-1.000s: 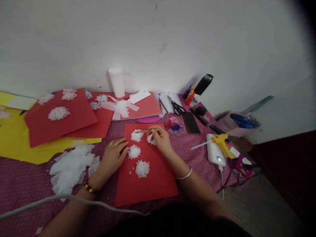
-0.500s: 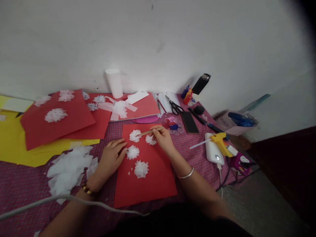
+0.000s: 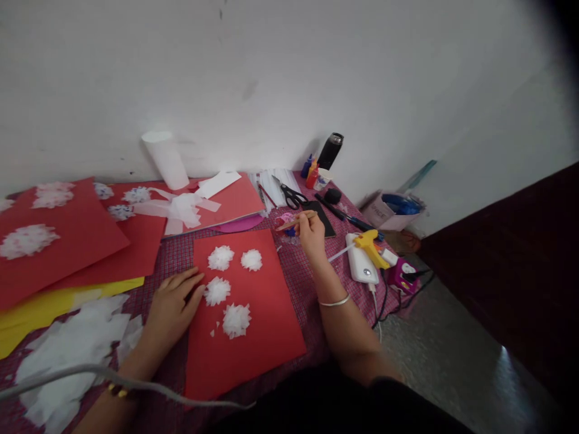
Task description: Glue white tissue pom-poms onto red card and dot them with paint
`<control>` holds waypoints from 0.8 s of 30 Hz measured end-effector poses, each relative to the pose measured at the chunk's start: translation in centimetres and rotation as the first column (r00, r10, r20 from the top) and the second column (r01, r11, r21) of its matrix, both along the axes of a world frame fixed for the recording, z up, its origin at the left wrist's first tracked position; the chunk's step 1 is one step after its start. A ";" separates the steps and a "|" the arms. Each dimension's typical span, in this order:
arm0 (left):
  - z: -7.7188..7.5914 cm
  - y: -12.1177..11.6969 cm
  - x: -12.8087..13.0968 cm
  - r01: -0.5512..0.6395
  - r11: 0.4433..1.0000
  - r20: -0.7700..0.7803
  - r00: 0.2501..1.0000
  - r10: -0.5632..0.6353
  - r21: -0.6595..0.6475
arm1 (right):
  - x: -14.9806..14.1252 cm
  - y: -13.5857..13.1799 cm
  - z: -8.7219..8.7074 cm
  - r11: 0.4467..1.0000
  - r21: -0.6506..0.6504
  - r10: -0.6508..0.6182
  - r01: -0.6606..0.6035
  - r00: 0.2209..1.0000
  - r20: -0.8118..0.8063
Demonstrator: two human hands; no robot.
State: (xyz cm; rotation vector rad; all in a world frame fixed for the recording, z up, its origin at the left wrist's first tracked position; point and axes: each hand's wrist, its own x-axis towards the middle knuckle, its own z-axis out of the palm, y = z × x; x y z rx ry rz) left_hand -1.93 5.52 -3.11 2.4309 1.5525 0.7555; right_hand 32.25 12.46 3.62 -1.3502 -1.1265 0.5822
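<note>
My right hand (image 3: 311, 234) pinches a thin wooden stick (image 3: 294, 222). The stick's tip points left, over or beside a clear palette with pink paint (image 3: 286, 218) and blue paint; the hand partly covers the palette. My left hand (image 3: 174, 304) lies flat, fingers spread, at the left edge of a red sheet (image 3: 257, 361). On that sheet are several white ruffled paper flowers, such as the lowest flower (image 3: 236, 320) and the upper right flower (image 3: 251, 260). A few tiny white scraps lie beside the lowest one.
White paper pieces (image 3: 67, 355) are heaped left of my forearm. Red sheets with flowers (image 3: 85, 241) lie behind. A white roll (image 3: 165, 160) stands by the wall. To the right are scissors (image 3: 292, 196), paint bottles (image 3: 312, 172), a glue gun (image 3: 371, 247) and a power bank (image 3: 360, 262). A cable (image 3: 149, 386) crosses in front.
My right hand has moved right with the stick, from the upper flowers to the palette. The view has turned right. My left hand stays at the sheet's left edge.
</note>
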 end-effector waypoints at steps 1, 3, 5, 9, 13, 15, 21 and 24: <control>0.0 0.0 0.0 0.000 1.000 -0.001 1.000 0.000 -0.002 | 0.5 0.0 0.1 1.000 0.002 -0.027 0.027 0.999 0.034; 0.0 0.1 -0.1 0.006 1.000 -0.002 1.000 -0.006 -0.003 | 1.1 0.0 0.0 0.998 -0.001 -0.062 0.062 0.993 0.096; 0.0 0.1 -0.1 0.010 1.000 -0.002 1.000 -0.010 0.006 | 1.5 0.1 -0.3 0.996 -0.005 -0.085 0.086 0.986 0.142; 0.0 0.1 -0.2 0.016 1.000 -0.012 1.000 -0.016 0.026 | 2.2 0.7 -1.2 0.993 -0.031 -0.108 0.115 0.977 0.183; 0.1 0.1 -0.2 0.020 0.999 -0.015 1.000 -0.020 0.025 | 2.7 1.5 -2.3 0.991 -0.082 -0.093 0.106 0.985 0.142; 0.1 0.1 -0.2 0.016 1.000 -0.009 1.000 -0.016 0.024 | 2.8 1.8 -2.8 0.989 -0.111 -0.090 0.100 0.992 0.092; 0.4 0.0 0.0 -0.010 1.000 0.009 1.000 0.010 0.001 | 2.5 2.2 -3.3 0.982 -0.178 -0.076 0.060 0.994 -0.081; 0.6 -0.1 0.2 -0.016 1.000 0.021 1.000 0.016 -0.007 | 2.3 2.0 -3.1 0.985 -0.170 -0.067 0.040 0.985 -0.158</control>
